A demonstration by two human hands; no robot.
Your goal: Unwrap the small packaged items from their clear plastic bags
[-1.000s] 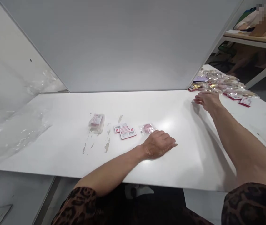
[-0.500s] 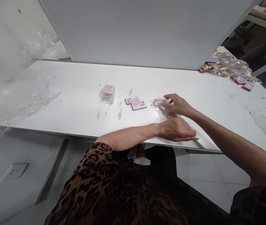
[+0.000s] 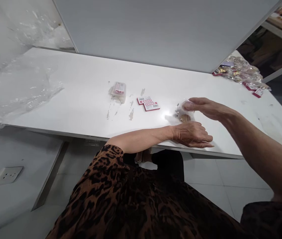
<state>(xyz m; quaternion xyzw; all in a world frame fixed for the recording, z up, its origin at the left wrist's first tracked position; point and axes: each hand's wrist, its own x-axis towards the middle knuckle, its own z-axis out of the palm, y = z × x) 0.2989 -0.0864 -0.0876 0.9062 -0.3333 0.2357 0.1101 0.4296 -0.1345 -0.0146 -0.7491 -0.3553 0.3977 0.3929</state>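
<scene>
The right forearm was angled in from the right; the right hand (image 3: 204, 107) was held above the counter (image 3: 86, 76), a clear packet (image 3: 180, 108) pinched between thumb and fingers. A brownish-gold disc (image 3: 185, 118) was seen within or beneath it, which could not be told. The left forearm was laid across the near edge, the left hand (image 3: 194, 134) curled just beside the packet; whether anything was gripped inside was hidden. To the left, two red-and-white cards (image 3: 152, 106) were overlapped, barcodes showing, lettering too small to be read. Farther left, a similar label (image 3: 120, 87) was noted atop stacked packets (image 3: 118, 98).
</scene>
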